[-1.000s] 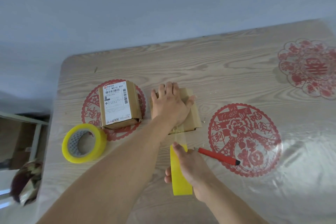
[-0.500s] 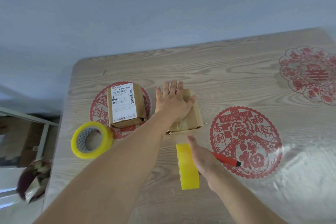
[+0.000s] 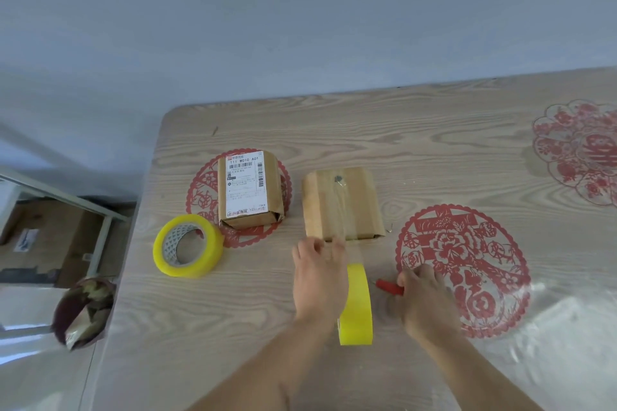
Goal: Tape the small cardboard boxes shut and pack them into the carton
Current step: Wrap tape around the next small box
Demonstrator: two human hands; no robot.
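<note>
Two small cardboard boxes sit on the table: one with a white shipping label (image 3: 247, 188) at the left, and a plain one (image 3: 342, 203) with a clear tape strip running down its top. That strip leads to a yellow tape roll (image 3: 359, 307) standing on edge. My left hand (image 3: 319, 277) lies against the roll's left side, its blurred fingers stretched toward the plain box's near edge and its thumb hidden. My right hand (image 3: 422, 300) curls its fingers round a red cutter (image 3: 387, 287) lying right of the roll.
A second, larger yellow tape roll (image 3: 188, 245) lies flat near the table's left edge (image 3: 133, 243). Red paper-cut decorations lie under the table's clear cover. Off the left edge, brown cardboard (image 3: 50, 237) sits on the floor by a metal frame and a bag (image 3: 83, 310).
My left hand has left the top of the plain box and come back beside the standing roll. My right hand has let go of the roll and moved right onto the red cutter.
</note>
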